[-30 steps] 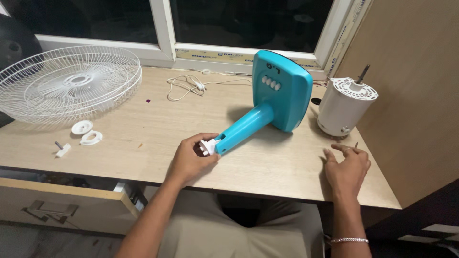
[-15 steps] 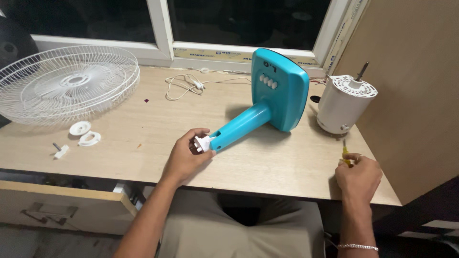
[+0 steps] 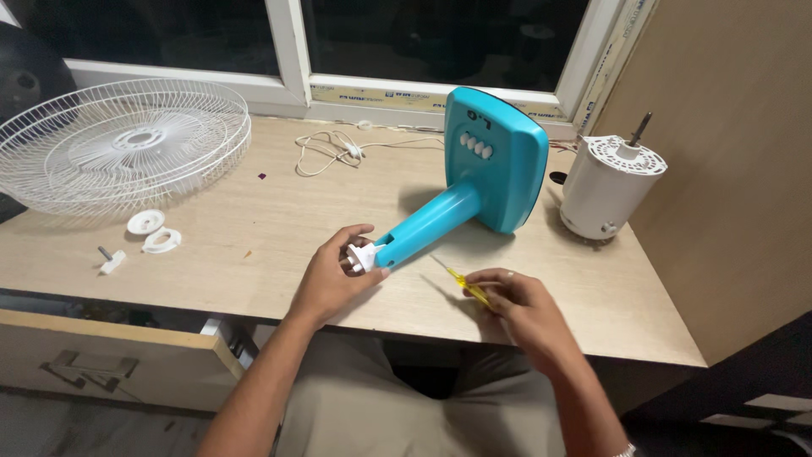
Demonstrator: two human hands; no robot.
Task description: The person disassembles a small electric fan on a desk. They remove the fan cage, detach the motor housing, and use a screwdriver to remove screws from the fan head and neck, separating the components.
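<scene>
A turquoise fan stand (image 3: 474, 182) lies tipped on the wooden table (image 3: 254, 245), its flat base upright and its neck pointing toward me. My left hand (image 3: 334, 275) grips the white end of the neck. My right hand (image 3: 516, 309) holds a small yellow-handled screwdriver (image 3: 461, 279), its metal tip pointing up-left toward the neck, a short gap away.
A white wire fan guard (image 3: 118, 144) lies at the far left. Small white plastic parts (image 3: 152, 233) and a bolt (image 3: 110, 260) sit near it. A white fan motor (image 3: 611, 186) stands at the right, a white cord (image 3: 338, 152) near the window. A drawer (image 3: 110, 351) is open below.
My right hand picked up the screwdriver from the table's right edge and moved left toward the stand's neck. My left hand has kept its grip on the neck end.
</scene>
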